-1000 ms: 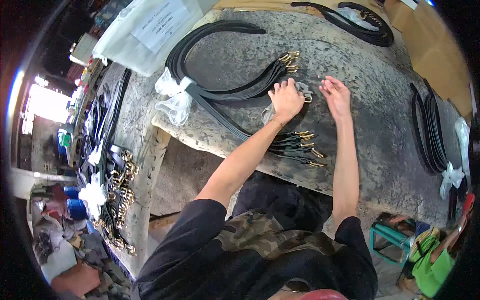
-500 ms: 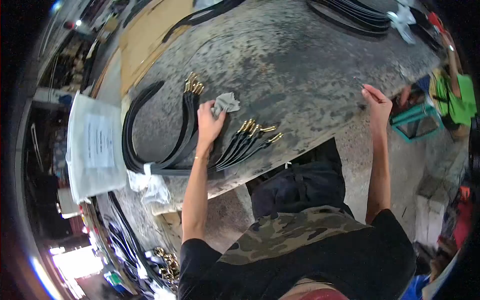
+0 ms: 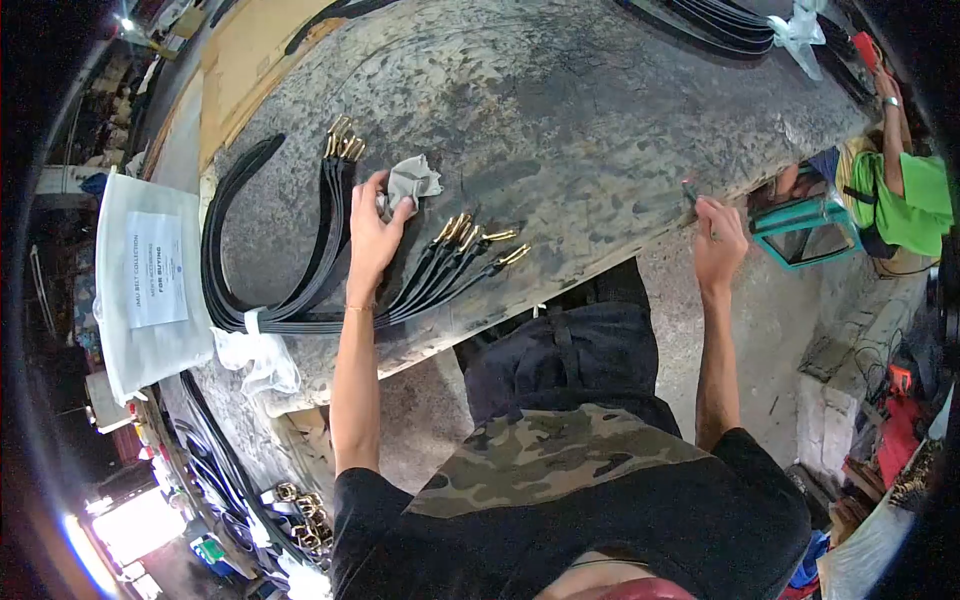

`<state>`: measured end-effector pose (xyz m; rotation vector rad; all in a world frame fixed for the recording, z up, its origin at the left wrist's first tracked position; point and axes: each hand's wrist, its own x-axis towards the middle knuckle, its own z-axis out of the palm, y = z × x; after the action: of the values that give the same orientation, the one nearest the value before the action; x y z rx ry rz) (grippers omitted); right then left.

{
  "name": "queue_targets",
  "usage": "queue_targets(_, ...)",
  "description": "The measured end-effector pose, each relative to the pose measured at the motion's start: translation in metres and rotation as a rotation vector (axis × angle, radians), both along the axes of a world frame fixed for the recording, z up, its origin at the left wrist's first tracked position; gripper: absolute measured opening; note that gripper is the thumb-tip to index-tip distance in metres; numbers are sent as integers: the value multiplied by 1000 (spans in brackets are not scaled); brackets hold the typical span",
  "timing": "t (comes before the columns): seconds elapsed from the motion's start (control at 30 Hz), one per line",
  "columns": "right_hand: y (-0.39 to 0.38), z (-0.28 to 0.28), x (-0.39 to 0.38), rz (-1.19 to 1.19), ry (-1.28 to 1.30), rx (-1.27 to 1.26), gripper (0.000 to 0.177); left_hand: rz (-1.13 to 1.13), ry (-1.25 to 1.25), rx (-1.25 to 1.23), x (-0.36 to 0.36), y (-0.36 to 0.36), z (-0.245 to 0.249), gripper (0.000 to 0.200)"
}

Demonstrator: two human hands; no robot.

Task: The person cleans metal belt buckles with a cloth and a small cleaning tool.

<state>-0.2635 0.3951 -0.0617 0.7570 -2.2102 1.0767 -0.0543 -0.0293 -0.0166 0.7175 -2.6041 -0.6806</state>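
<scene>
My left hand [image 3: 376, 232] grips a crumpled grey cloth [image 3: 413, 180] just above the worktable, its fingers curled round the near side. Close by lies a looped bundle of black belts [image 3: 225, 200] with gold buckles [image 3: 343, 140] at one end. More gold buckles [image 3: 478, 235] fan out at the other end, right of my left wrist. Over the table's front edge, my right hand [image 3: 720, 245] is closed on a thin dark stick [image 3: 690, 190] with a reddish tip; most of it is hidden by the fingers.
The worktable [image 3: 560, 170] has a dark, stained top. A white printed bag [image 3: 155, 290] stands at its left, near a white plastic tie [image 3: 258, 355]. Another tied belt bundle [image 3: 715, 30] lies far right. A person in green [image 3: 915, 195] is beside a teal-framed box [image 3: 805, 235].
The view has shifted, so the table scene sits further left. My right hand has turned, its back now showing, and the stick's reddish tip shows more clearly. My left hand still holds the cloth.
</scene>
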Motion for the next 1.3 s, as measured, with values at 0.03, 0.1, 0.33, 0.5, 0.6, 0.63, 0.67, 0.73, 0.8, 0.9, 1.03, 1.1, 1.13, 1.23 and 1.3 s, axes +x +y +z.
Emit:
queue_targets(0.03, 3, -5, -2, 33, -50, 42, 10, -85, 103, 20, 4, 3, 5, 43)
queue_targets(0.1, 7, -3, -12, -13, -278, -159, 11, -193, 152, -126, 16, 4, 4, 38)
queue_targets(0.33, 45, -57, -26, 351, -962, -1155, 18, -294, 157, -486, 46, 0, 6, 24)
queue_targets(0.5, 36, -2, -17, -37, -878, -758, 32, -273, -36, -154, 66, -3, 0, 21)
queue_targets(0.6, 0, 21, -23, 163, -855, -885, 31, -165, 123, -69, 58, -1, -14, 33)
queue_targets(0.63, -5, 21, -32, 294, -906, -850, 28, -136, 113, -67, 59, -1, -16, 33)
queue_targets(0.67, -23, 25, -31, 313, -920, -835, 28, -147, 114, -106, 59, -1, -16, 36)
queue_targets(0.73, -76, 41, -24, 418, -979, -834, 24, -140, 122, -138, 57, -2, -15, 38)
queue_targets(0.8, -122, 43, -29, 652, -1094, -817, 25, -139, 20, -182, 59, 2, -12, 40)
queue_targets(0.9, -206, 49, -17, 742, -1137, -708, 32, -132, 63, -191, 55, -2, -18, 39)
queue_targets(1.03, -307, 42, 10, 988, -1260, -607, 28, -138, 74, -198, 57, -4, -23, 41)
queue_targets(1.1, -344, 35, 24, 1047, -1255, -552, 24, -129, 71, -215, 55, -3, -23, 45)
queue_targets(1.13, -357, 23, 26, 1045, -1260, -551, 24, -128, 68, -211, 55, -2, -22, 45)
queue_targets(1.23, -376, -3, 38, 1113, -1197, -463, 23, -199, -34, -209, 54, 1, -4, 49)
queue_targets(1.3, -375, -2, 38, 1136, -1243, -563, 20, -215, -48, -213, 52, -1, -9, 48)
